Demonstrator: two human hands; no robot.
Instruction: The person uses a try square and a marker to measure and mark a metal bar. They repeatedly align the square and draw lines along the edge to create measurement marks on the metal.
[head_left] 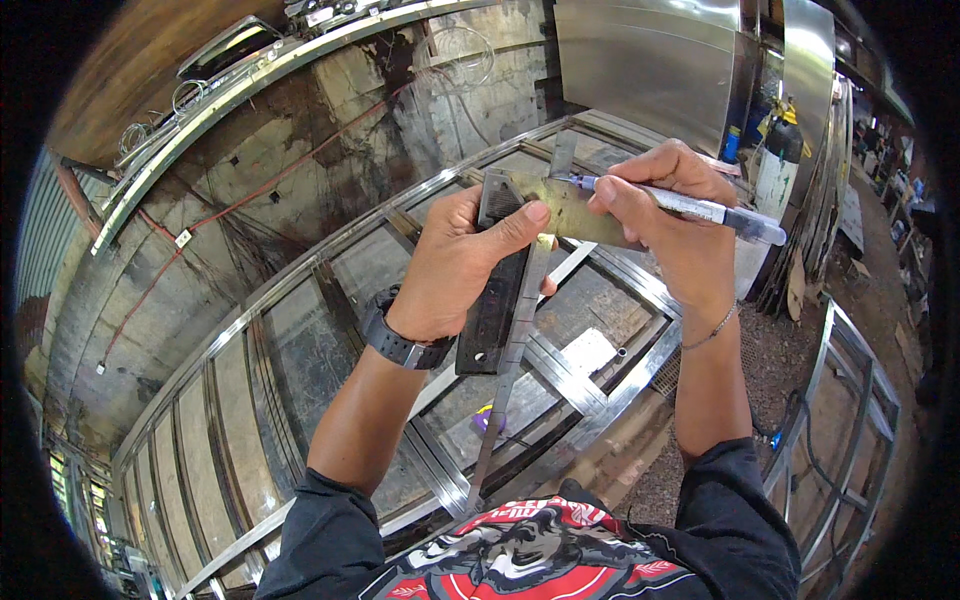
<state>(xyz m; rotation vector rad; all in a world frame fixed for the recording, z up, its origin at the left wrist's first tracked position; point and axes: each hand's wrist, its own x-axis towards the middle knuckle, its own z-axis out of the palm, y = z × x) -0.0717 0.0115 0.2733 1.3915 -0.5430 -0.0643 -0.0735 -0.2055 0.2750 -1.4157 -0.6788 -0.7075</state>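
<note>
My left hand (455, 255) is closed around a long black tool (490, 315) with a ridged upper end and a hole at its lower end; it looks like the stock of a try square. Its thumb presses on a yellowish flat metal plate (590, 210). Against the black tool lies a narrow metal strip (510, 370), slanting down toward my chest. My right hand (670, 200) pinches a marker pen (690, 207) with a clear bluish end. The pen's tip points left and meets the plate near its upper edge, as far as I can tell.
Below spreads a large silvery metal frame (230, 350) with many bars. A stained wall (270, 170) carries a red cable. Sheet metal (650, 60) and a gas cylinder (780, 165) stand at the back right. Another frame (845, 420) leans at the right.
</note>
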